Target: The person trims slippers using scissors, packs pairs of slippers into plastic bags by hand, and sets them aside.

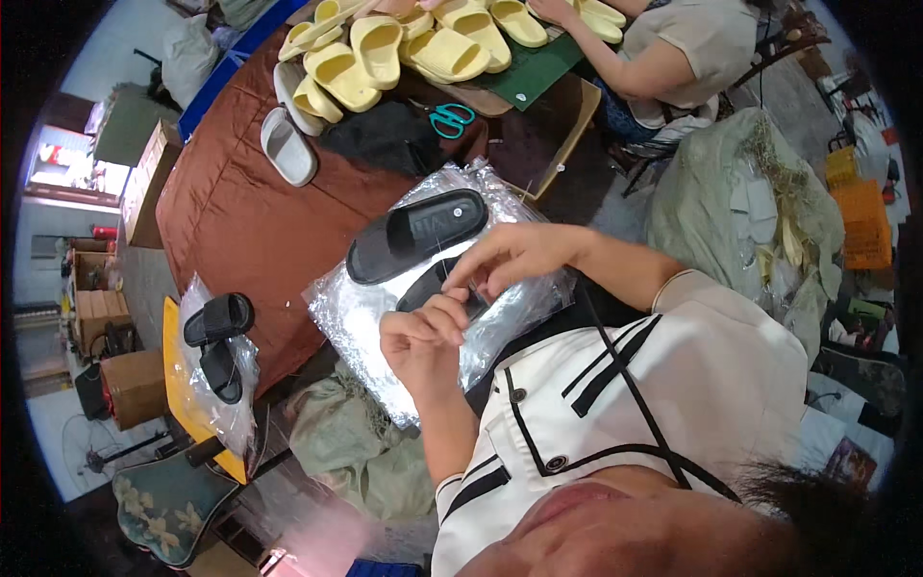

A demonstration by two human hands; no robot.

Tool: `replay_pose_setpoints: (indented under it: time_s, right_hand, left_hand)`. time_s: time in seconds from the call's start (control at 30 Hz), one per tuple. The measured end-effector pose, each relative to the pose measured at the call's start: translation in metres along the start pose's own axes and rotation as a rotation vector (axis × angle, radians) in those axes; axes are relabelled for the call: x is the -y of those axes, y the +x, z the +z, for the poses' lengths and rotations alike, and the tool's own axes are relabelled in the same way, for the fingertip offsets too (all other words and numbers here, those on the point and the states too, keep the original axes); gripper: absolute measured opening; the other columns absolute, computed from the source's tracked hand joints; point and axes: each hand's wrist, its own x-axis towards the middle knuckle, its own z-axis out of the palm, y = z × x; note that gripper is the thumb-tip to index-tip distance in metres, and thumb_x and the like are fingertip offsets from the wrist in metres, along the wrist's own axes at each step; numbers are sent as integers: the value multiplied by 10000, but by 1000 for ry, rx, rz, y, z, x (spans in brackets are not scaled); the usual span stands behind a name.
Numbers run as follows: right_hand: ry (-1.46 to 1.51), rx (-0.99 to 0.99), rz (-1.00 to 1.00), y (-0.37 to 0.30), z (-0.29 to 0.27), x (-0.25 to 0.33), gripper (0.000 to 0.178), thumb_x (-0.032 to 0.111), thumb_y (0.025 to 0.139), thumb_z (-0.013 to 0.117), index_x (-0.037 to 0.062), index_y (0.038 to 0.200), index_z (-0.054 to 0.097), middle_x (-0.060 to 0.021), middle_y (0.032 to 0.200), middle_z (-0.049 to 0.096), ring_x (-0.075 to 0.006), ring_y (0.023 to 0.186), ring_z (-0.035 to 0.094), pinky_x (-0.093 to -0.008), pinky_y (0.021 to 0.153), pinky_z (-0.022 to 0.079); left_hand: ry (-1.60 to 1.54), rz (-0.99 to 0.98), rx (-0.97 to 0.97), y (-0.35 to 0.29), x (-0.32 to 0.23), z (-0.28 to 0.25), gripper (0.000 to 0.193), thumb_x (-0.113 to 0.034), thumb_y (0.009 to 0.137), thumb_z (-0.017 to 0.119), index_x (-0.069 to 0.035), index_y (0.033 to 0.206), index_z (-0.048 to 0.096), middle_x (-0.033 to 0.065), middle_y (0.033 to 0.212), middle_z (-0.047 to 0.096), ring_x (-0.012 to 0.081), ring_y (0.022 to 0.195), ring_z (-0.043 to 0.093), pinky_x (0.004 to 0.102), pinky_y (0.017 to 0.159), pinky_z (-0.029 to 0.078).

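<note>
A black slide slipper [418,236] lies on a stack of clear plastic bags [361,317] in front of me. Nearer to me a second black slipper [423,286] is partly covered by my hands. Over it, my left hand [423,332] has its fingers curled and thumb and fingertips pinched together. My right hand [517,258] comes in from the right, its fingertips bent down and pinching close to the left ones. A thin, pale thread-like line shows near the fingertips. What the fingers hold is too small to make out.
Yellow slippers [447,55] are piled at the far side by teal-handled scissors [450,120] and a grey slipper [287,147]. A brown cloth [226,207] covers the table. Bagged black slippers [220,322] lie left; a co-worker [663,58] sits far right beside a large sack [716,202].
</note>
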Motion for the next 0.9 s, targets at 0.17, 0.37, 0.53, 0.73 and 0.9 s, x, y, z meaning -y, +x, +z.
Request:
replay_pose_setpoints:
  time_s: [0.17,0.37,0.53,0.73,0.9]
  right_hand:
    - [1,-56,80,-12,-9,-17,247,103,976,640,-17,1185,695,-76,981,715,-110,841,646,-267,801,533]
    - [316,-41,162,-5,-1,-3,399,159,988,626,28,1365,628,-121,1160,692,-118,875,637,-273,810,528]
    - [259,-104,1,-11,0,-25,302,245,1009,631,-22,1114,723,-98,1038,711,-153,927,649,-299,826,512]
    - [161,-353,-109,-22,-44,-26,337,297,996,660,-18,879,685,-106,935,666,-160,837,602,-296,757,489]
    - [-5,-530,-93,-41,-86,-21,270,244,1023,621,-12,956,677,-73,898,663,-127,808,616,-250,734,497]
  left_hand:
    - [-46,-66,-22,-4,5,5,197,-255,1039,599,-97,990,491,66,710,596,216,755,535,481,954,459]
    - [-36,-216,14,-21,25,4,217,-237,1047,583,-42,960,548,138,771,650,284,783,652,497,940,487]
    - [-44,-283,112,-22,30,3,187,-192,1035,602,-7,1023,581,163,834,675,283,871,677,451,942,500]
    - [283,-371,57,-15,33,6,130,-118,957,678,7,969,644,163,990,703,294,1081,652,432,1018,467]
    - [600,-256,62,-13,42,-12,85,25,895,686,8,978,693,116,1124,695,228,1183,612,354,990,473]
